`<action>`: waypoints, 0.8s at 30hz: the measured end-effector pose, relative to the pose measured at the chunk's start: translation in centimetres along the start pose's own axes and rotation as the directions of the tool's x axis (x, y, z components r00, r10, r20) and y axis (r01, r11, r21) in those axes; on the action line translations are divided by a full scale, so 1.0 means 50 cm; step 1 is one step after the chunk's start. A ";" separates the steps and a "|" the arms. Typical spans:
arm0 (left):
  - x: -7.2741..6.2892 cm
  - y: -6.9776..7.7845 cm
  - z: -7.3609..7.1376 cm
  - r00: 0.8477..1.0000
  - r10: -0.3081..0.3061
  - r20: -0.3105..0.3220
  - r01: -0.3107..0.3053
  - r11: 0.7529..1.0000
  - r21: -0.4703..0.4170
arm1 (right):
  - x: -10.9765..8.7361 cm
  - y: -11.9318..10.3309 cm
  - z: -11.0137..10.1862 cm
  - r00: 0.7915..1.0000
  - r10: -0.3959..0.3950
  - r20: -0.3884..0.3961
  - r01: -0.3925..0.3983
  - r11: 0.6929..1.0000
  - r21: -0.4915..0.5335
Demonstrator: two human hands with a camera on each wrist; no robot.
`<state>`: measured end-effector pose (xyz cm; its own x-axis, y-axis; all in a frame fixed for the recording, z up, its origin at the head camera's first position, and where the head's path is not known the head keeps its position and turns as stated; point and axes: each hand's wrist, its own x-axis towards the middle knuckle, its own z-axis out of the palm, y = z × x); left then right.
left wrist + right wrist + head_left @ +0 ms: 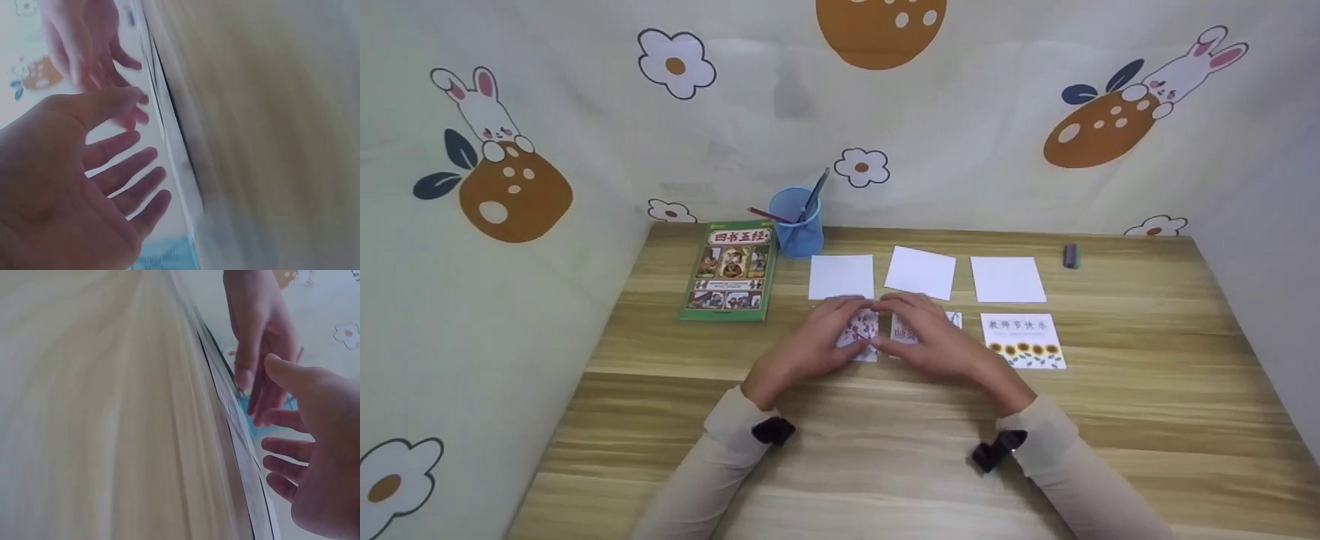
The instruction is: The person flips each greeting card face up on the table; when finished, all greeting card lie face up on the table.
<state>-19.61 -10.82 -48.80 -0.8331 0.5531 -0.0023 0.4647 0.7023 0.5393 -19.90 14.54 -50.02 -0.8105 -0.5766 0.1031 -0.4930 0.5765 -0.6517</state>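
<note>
Both hands are held above two printed cards in the head view, fingertips close together. The left hand is over a card with pink blossoms, covering its left part. Under the right hand lies a second printed card, also partly hidden. In the left wrist view the left hand has spread, relaxed fingers with nothing between them. The right wrist view shows the right hand with loosely bent, separated fingers, likewise holding nothing. A sunflower card lies to the right of the right hand.
Behind the printed cards is a row of white cards: left, middle and right. A green book and a blue mesh pen cup stand back left. A small dark object lies back right on the wooden table.
</note>
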 end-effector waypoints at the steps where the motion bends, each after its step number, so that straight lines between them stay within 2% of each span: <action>1: 0.006 0.010 0.006 1.000 0.009 0.009 -0.010 1.000 0.008 | -0.010 0.012 -0.012 1.000 0.002 -0.020 -0.002 1.000 0.006; 6: 0.043 0.062 0.023 0.998 0.039 0.040 -0.040 0.998 0.044 | -0.063 0.079 -0.076 0.988 0.077 -0.131 -0.077 0.997 0.007; 12: 0.107 0.130 0.043 0.995 0.078 0.063 -0.083 0.993 0.083 | -0.131 0.161 -0.145 0.951 0.189 -0.246 -0.199 0.980 -0.013; 16: 0.154 0.170 0.067 0.992 0.112 0.066 -0.119 0.987 0.111 | -0.169 0.189 -0.179 0.931 0.270 -0.244 -0.284 0.959 -0.022; 19: 0.186 0.199 0.087 0.991 0.110 0.080 -0.121 0.983 0.137 | -0.183 0.202 -0.194 0.925 0.311 -0.220 -0.324 0.946 -0.026; 24: 0.226 0.249 0.121 0.991 0.062 0.118 -0.082 0.982 0.172 | -0.193 0.215 -0.204 0.928 0.315 -0.198 -0.333 0.940 -0.067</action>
<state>-21.45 6.88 -47.21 -0.7613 0.6448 -0.0679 0.5764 0.7211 0.3844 -20.58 32.20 -50.35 -0.9703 -0.2388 0.0393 -0.2144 0.7729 -0.5972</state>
